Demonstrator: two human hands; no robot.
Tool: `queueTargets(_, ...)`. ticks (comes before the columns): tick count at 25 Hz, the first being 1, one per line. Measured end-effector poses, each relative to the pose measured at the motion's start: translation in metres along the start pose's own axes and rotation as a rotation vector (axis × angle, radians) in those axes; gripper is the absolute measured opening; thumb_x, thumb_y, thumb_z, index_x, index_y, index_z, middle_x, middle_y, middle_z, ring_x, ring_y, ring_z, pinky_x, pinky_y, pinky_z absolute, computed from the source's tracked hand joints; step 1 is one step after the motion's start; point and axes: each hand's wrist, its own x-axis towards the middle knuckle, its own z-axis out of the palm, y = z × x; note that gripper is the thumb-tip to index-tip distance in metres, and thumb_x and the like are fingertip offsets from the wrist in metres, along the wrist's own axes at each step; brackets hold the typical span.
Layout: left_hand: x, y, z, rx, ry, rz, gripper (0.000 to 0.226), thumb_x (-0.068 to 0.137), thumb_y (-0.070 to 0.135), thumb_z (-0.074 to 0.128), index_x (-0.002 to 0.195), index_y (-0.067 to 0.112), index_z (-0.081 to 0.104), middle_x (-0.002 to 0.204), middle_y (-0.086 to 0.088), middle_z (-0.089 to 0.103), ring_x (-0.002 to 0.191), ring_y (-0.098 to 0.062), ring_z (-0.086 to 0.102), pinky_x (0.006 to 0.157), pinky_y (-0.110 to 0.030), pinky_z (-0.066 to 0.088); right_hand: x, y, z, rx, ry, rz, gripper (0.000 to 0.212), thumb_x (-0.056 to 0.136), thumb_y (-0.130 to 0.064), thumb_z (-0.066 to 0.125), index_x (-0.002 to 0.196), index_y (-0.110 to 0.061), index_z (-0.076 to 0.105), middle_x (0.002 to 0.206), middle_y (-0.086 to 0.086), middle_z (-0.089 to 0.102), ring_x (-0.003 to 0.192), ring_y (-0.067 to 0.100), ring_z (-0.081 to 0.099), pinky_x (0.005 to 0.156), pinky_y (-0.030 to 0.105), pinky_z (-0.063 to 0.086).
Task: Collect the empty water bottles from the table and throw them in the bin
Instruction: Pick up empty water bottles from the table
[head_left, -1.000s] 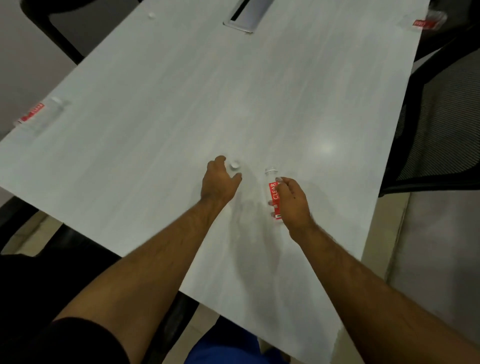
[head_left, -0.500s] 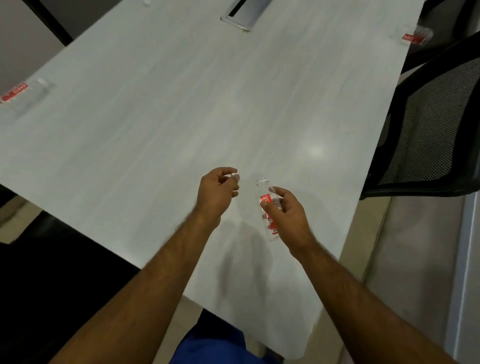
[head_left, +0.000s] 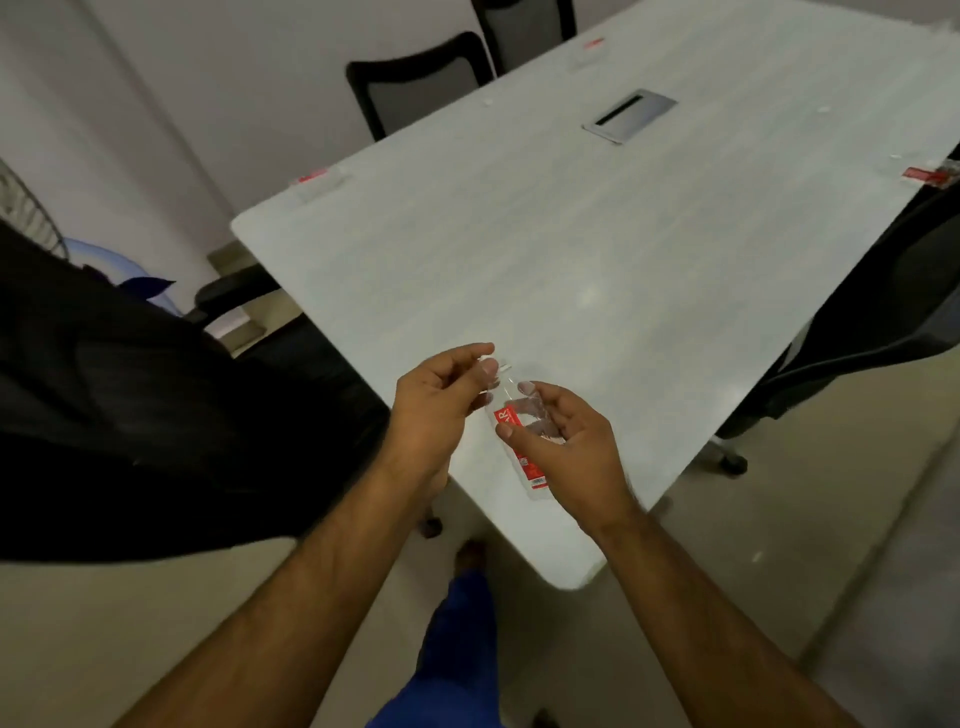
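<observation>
My right hand (head_left: 566, 447) grips a small clear water bottle (head_left: 522, 452) with a red label, tilted, above the near corner of the pale table (head_left: 519, 249). My left hand (head_left: 436, 405) pinches a white cap (head_left: 491, 364) at the bottle's mouth. Three more clear bottles with red labels lie on the table: one at the left edge (head_left: 319, 182), one at the far edge (head_left: 587, 52), one at the right edge (head_left: 930, 175).
Black mesh chairs stand at the far side (head_left: 415, 83), the right (head_left: 883, 312) and close on my left (head_left: 130, 415). A grey cable hatch (head_left: 628, 115) sits in the table top. A blue tub (head_left: 130, 270) stands on the floor at left.
I lifted the bottle off the table and brought the cap to its mouth with my left hand. My view swung left and back, so the table's near corner and the left chair now show.
</observation>
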Motion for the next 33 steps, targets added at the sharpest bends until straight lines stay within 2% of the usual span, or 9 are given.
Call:
queueTargets(3, -0.061, 0.011, -0.030, 0.031, 0.151, -0.001, 0.024, 0.090, 0.015, 0.069, 0.113, 0.010, 0.072, 0.098, -0.009, 0.076, 0.095, -0.025, 0.073, 0.088, -0.038, 0.059, -0.051, -0.014, 0.015, -0.130, -0.092, -0.083, 0.046, 0.076, -0.048, 0.079, 0.118, -0.047, 0.062, 0.107, -0.032, 0.066, 0.098, 0.000, 0.065, 0.076, 0.022, 0.059)
queueTargets(7, -0.122, 0.021, -0.070, 0.133, 0.345, 0.055, 0.014, 0.085, 0.018, 0.075, 0.093, 0.008, 0.072, 0.087, -0.016, 0.074, 0.078, -0.024, 0.074, 0.067, -0.030, 0.062, -0.099, -0.036, 0.049, -0.397, -0.189, -0.326, 0.039, 0.080, -0.055, 0.073, 0.112, -0.065, 0.053, 0.094, -0.052, 0.056, 0.092, -0.011, 0.061, 0.074, 0.010, 0.048)
queueTargets(11, -0.177, 0.023, -0.132, 0.007, 0.519, 0.002, 0.021, 0.083, 0.022, 0.076, 0.094, 0.004, 0.070, 0.088, -0.013, 0.073, 0.073, -0.014, 0.068, 0.061, -0.020, 0.055, -0.140, -0.039, 0.114, -0.643, -0.191, -0.534, 0.054, 0.083, -0.061, 0.062, 0.132, -0.040, 0.056, 0.112, -0.022, 0.068, 0.098, 0.005, 0.062, 0.081, 0.025, 0.056)
queueTargets(13, -0.203, 0.026, -0.172, -0.067, 0.571, 0.021, 0.017, 0.084, 0.018, 0.075, 0.095, 0.006, 0.071, 0.092, -0.013, 0.074, 0.083, -0.020, 0.070, 0.071, -0.026, 0.056, -0.161, -0.047, 0.150, -0.456, -0.324, -0.442, 0.045, 0.082, -0.055, 0.068, 0.124, -0.039, 0.061, 0.107, -0.019, 0.071, 0.095, 0.004, 0.066, 0.078, 0.024, 0.057)
queueTargets(17, -0.259, 0.040, -0.278, -0.167, 0.584, 0.110, 0.008, 0.086, 0.012, 0.070, 0.093, 0.011, 0.074, 0.085, -0.008, 0.075, 0.082, -0.019, 0.070, 0.075, -0.030, 0.055, -0.200, -0.068, 0.253, 0.173, -0.820, 0.191, 0.035, 0.079, -0.036, 0.075, 0.104, -0.012, 0.073, 0.094, 0.014, 0.076, 0.072, 0.017, 0.068, 0.060, 0.027, 0.057)
queueTargets(21, -0.313, 0.036, -0.408, -0.286, 0.701, 0.133, 0.008, 0.086, 0.015, 0.071, 0.093, 0.013, 0.075, 0.087, -0.007, 0.074, 0.078, -0.018, 0.068, 0.069, -0.028, 0.055, -0.256, -0.078, 0.385, 0.215, -0.991, 0.314, 0.053, 0.075, -0.045, 0.071, 0.107, -0.003, 0.071, 0.094, 0.020, 0.071, 0.066, 0.018, 0.062, 0.059, 0.031, 0.052)
queueTargets(28, -0.337, 0.033, -0.580, -0.488, 0.623, 0.113, 0.013, 0.089, 0.010, 0.066, 0.098, 0.005, 0.072, 0.083, -0.008, 0.075, 0.077, -0.018, 0.069, 0.073, -0.029, 0.055, -0.294, -0.088, 0.549, 0.347, -1.233, 0.691, 0.053, 0.087, -0.054, 0.049, 0.104, -0.008, 0.068, 0.077, 0.010, 0.064, 0.056, 0.015, 0.060, 0.048, 0.024, 0.048)
queueTargets(30, -0.326, 0.028, -0.612, -0.482, 0.677, 0.113, 0.014, 0.087, 0.012, 0.068, 0.099, 0.005, 0.073, 0.086, -0.009, 0.076, 0.080, -0.019, 0.069, 0.073, -0.029, 0.055, -0.288, -0.089, 0.582, 0.294, -1.249, 0.696, 0.053, 0.091, -0.055, 0.047, 0.106, -0.009, 0.069, 0.082, 0.013, 0.066, 0.061, 0.017, 0.063, 0.051, 0.027, 0.050)
queueTargets(33, -0.285, 0.031, -0.669, -0.424, 0.869, 0.163, 0.011, 0.085, 0.007, 0.072, 0.096, 0.005, 0.073, 0.085, -0.009, 0.075, 0.079, -0.017, 0.069, 0.074, -0.025, 0.058, -0.263, -0.090, 0.645, -0.059, -1.131, 0.308, 0.039, 0.094, -0.046, 0.057, 0.117, -0.016, 0.063, 0.097, 0.011, 0.072, 0.079, 0.021, 0.065, 0.064, 0.034, 0.056)
